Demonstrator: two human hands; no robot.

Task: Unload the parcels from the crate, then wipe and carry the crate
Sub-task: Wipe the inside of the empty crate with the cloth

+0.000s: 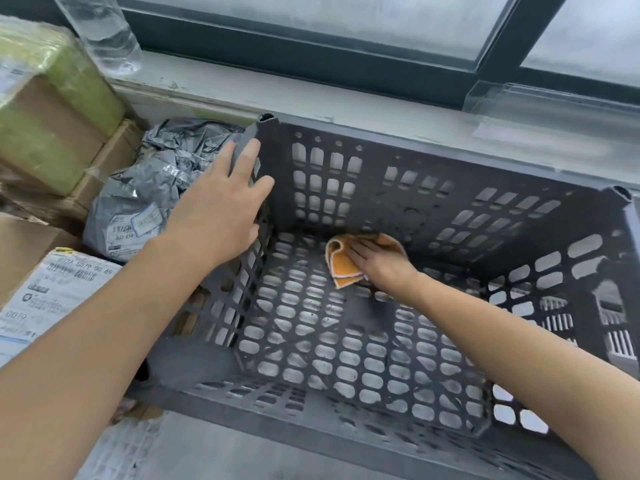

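Head view: our left hand, fingers flat and gripping nothing, is bracing the crate wall at 10 o'clock. Our right hand, fingers straight, is pressing the cloth on its floor. The parcels are lying outside at 9 o'clock. Risk: the cloth snagging in the floor holes.

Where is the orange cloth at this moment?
Head view, centre: the orange cloth lies on the floor of the grey crate, near its far wall, under the right hand.
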